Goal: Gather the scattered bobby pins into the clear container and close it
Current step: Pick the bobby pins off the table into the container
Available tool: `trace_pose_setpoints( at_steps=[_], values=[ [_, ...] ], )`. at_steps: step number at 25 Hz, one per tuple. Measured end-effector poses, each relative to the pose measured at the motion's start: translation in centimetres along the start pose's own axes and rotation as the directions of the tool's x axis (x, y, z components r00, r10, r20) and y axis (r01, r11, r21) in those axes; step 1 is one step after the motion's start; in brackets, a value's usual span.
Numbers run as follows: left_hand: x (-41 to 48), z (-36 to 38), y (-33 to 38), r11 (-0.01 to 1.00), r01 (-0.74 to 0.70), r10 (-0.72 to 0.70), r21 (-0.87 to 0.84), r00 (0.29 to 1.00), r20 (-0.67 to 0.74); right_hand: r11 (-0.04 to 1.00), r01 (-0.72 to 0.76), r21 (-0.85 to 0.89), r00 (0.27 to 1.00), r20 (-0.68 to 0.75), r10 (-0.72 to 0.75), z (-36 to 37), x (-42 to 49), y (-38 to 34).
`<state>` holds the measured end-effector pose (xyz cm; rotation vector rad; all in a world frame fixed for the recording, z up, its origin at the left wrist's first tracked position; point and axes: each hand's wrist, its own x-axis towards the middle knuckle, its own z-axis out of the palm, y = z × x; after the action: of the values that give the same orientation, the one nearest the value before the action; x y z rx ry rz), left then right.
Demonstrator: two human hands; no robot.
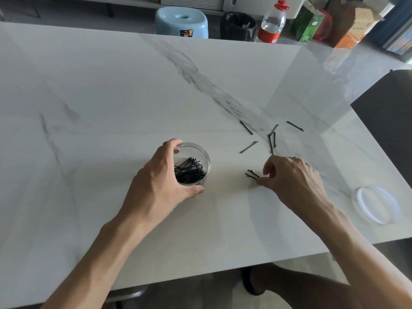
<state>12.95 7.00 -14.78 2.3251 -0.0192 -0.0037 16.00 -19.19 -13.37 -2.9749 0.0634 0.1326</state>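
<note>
The white marbled surface (111,97) fills most of the view, with a grey vein running diagonally across it toward the clear container (193,164). Beyond its far edge stand a pale blue stool (181,22), a black-lined bin (238,25) and a water bottle (272,22) with a red cap and label.

The left hand (166,175) is curled around the clear container, fingers over the far rim and thumb against the near wall, holding it steady on the surface. The container stands upright and open, with a tangle of black bobby pins (190,171) lying in its bottom.

The right hand (294,178) sits to the right of the container, fingers bent and pinched together at the tips on a small bunch of pins (252,174) — the pins stick out to the left of the fingertips, low against the surface.

The clear lid (376,204) lies flat well to the right of the container, near the surface's right edge and apart from both hands.

Further loose pins (271,140) are scattered beyond the right hand, to the upper right of the container — a crossed cluster, with single pins lying separately around it.
</note>
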Motion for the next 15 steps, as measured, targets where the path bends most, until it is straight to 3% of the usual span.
trace_pose_setpoints(
  at_steps=[7, 11, 15],
  values=[
    [-0.1, 0.1, 0.0, 1.0, -0.005, 0.005, -0.004, 1.0, 0.005, 0.993, 0.099, -0.057, 0.994, -0.032, -0.101, 1.1, 0.0, 0.3],
    [0.0, 0.2, 0.0, 1.0, -0.013, 0.013, -0.011, 1.0, 0.005, 1.0, 0.005, -0.008, 0.989, -0.15, -0.006, 0.2, 0.7, 2.3],
    [0.1, 0.3, 0.1, 1.0, -0.009, 0.009, -0.009, 1.0, 0.006, 0.994, -0.022, 0.103, 0.997, -0.07, 0.029, -0.3, 0.6, 2.7]
  ],
)
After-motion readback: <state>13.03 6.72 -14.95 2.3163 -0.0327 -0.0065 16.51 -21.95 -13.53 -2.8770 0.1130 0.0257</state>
